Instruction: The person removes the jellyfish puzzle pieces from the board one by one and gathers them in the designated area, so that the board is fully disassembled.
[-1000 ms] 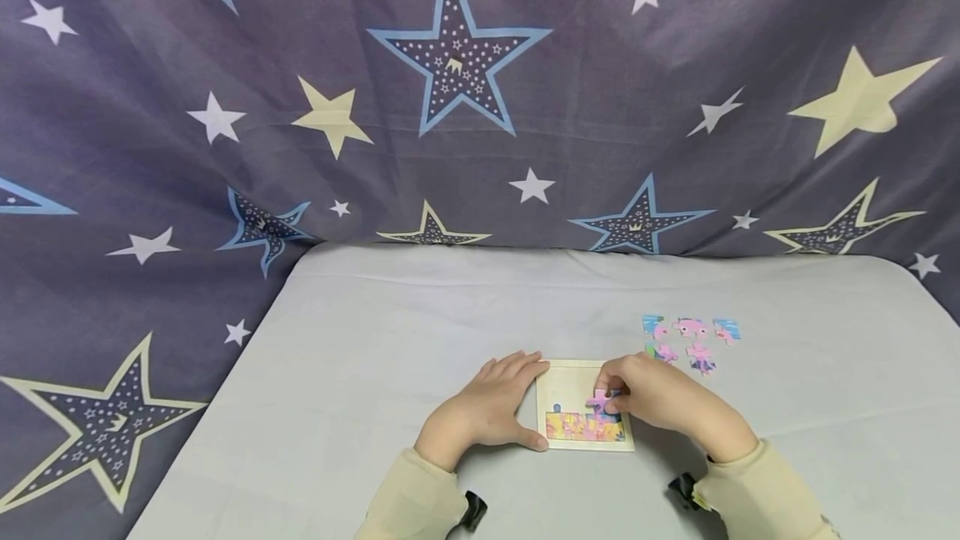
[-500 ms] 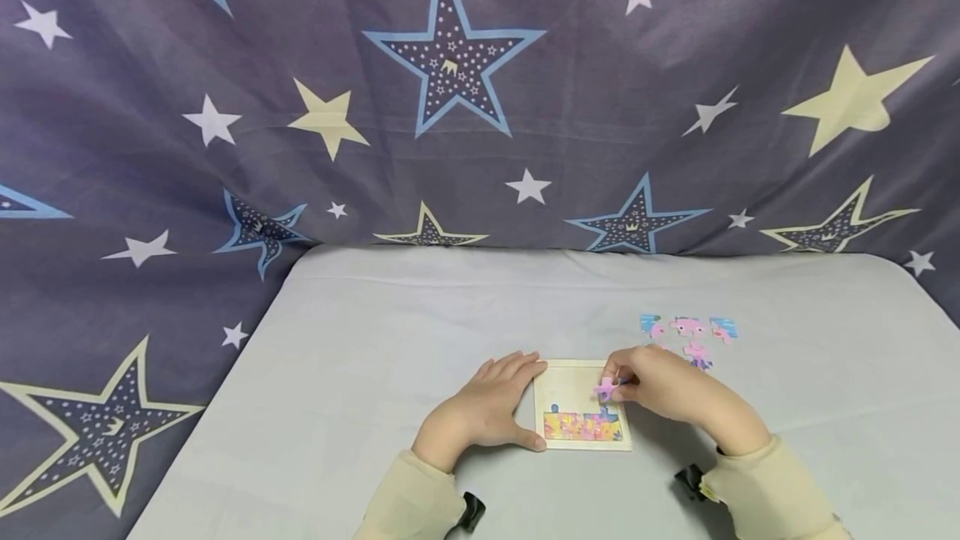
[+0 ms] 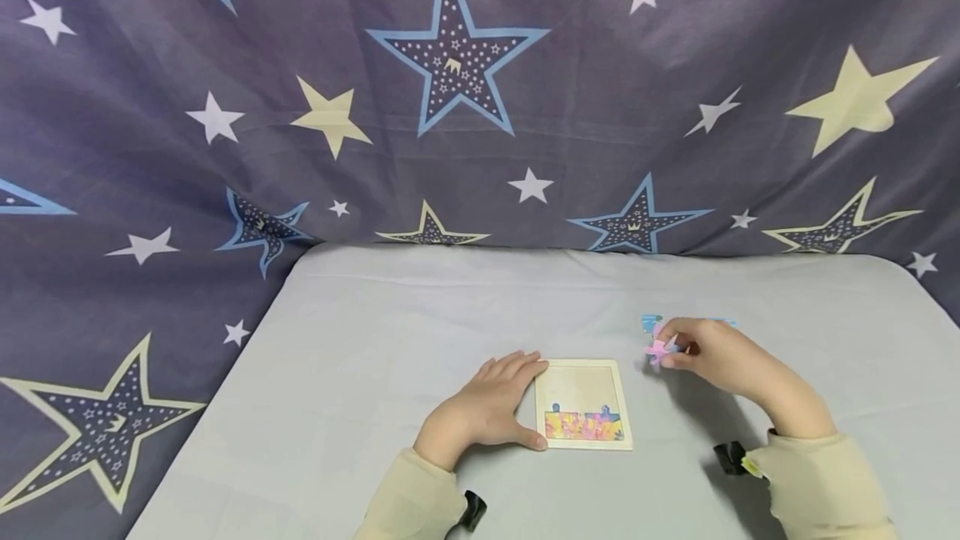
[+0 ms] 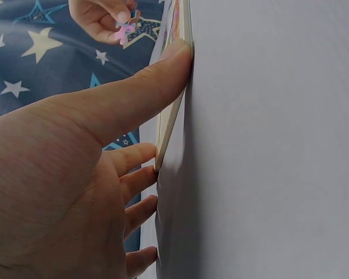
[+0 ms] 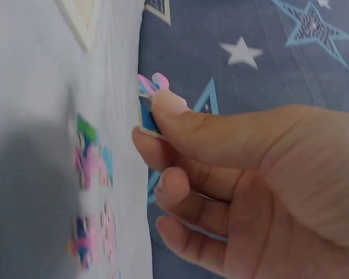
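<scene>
A square wooden puzzle tray (image 3: 588,445) lies on the grey-white surface, its lower part filled with joined yellow, pink and blue pieces (image 3: 581,426). My left hand (image 3: 487,407) rests at the tray's left side. In the left wrist view its thumb (image 4: 134,96) lies on the tray's edge (image 4: 173,119), with the fingertips near a corner. Beyond the tray's upper right corner, my right hand (image 3: 723,365) pinches a pink and blue jigsaw piece (image 3: 657,349) between thumb and fingers. In the right wrist view the piece (image 5: 147,114) is raised above the surface, partly covered by the thumb.
Loose jigsaw pieces (image 5: 90,163) lie on the cloth below the right hand; in the head view the hand hides most of them, leaving a blue one (image 3: 649,323) showing. A dark curtain with stars (image 3: 457,190) hangs behind the covered table (image 3: 337,373).
My right hand has lifted the jigsaw piece out from over the tray and carried it right and away, over the loose pieces. My left hand stays at the tray.
</scene>
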A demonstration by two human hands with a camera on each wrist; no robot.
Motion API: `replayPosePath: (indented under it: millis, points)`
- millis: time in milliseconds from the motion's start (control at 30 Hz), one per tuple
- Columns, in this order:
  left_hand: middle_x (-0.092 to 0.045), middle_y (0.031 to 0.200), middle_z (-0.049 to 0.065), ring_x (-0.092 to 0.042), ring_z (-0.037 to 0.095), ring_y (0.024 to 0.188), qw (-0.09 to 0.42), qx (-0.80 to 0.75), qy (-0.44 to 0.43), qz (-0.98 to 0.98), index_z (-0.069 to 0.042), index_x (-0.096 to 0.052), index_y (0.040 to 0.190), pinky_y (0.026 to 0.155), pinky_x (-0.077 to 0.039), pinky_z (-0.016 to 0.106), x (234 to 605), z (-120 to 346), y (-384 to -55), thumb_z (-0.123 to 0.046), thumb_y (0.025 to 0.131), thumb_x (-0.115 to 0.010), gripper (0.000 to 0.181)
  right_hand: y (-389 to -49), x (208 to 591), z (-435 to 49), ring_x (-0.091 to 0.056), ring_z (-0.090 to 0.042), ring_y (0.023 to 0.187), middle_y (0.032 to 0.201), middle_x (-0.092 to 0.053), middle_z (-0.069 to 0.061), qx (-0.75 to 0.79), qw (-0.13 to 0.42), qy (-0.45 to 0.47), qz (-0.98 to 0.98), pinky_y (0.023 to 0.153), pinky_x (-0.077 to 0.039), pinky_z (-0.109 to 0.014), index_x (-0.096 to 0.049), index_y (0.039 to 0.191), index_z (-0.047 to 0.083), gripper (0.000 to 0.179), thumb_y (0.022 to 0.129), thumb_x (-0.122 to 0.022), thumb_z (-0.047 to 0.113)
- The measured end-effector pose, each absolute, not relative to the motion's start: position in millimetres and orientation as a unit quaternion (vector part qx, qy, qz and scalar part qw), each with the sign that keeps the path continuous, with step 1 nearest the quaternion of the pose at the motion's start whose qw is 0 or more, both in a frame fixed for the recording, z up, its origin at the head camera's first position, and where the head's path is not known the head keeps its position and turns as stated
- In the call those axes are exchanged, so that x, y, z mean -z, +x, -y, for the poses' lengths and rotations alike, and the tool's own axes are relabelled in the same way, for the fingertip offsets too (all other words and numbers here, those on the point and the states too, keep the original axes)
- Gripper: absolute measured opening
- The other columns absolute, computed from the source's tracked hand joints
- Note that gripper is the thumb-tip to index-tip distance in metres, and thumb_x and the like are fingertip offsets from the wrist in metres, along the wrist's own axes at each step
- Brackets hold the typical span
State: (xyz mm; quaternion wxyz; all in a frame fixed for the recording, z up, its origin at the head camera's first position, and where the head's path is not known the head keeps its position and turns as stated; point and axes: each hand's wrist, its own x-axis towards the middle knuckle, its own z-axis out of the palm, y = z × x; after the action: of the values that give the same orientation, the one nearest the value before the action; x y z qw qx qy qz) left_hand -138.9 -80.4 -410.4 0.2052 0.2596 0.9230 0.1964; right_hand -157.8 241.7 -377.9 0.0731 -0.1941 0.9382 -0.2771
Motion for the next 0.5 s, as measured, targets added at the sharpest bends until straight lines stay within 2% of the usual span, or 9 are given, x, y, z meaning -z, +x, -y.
replayPosePath:
  millis: [167, 333, 500]
  points:
    - [-0.023, 0.163, 0.002, -0.016, 0.024, 0.15, 0.206, -0.196, 0.26, -0.923, -0.014, -0.031, 0.156, 0.122, -0.011, 0.048, 411, 81, -139, -0.051, 0.075, -0.082, 0.102, -161, 378, -259, -0.054, -0.014, 0.065, 0.077, -0.062, 0.001, 0.281, 0.07, -0.165, -0.943, 0.058, -0.047, -0.031, -0.064, 0.102, 0.001, 0.02, 0.086, -0.074, 0.007]
    - [-0.023, 0.163, 0.002, -0.016, 0.024, 0.15, 0.205, -0.197, 0.262, -0.922, -0.014, -0.031, 0.156, 0.122, -0.011, 0.048, 411, 81, -139, -0.05, 0.075, -0.082, 0.102, -162, 380, -276, -0.054, -0.015, 0.068, 0.076, -0.061, 0.001, 0.266, 0.038, -0.153, -0.951, 0.06, -0.046, -0.034, -0.065, 0.097, 0.001, 0.017, 0.085, -0.076, 0.008]
    - [-0.024, 0.162, 0.003, -0.016, 0.024, 0.15, 0.206, -0.199, 0.262, -0.922, -0.014, -0.031, 0.156, 0.122, -0.011, 0.049, 411, 81, -140, -0.05, 0.075, -0.082, 0.102, -164, 384, -289, -0.053, -0.015, 0.067, 0.075, -0.059, 0.001, 0.261, 0.027, -0.143, -0.954, 0.057, -0.045, -0.032, -0.067, 0.099, 0.003, 0.013, 0.088, -0.072, 0.007]
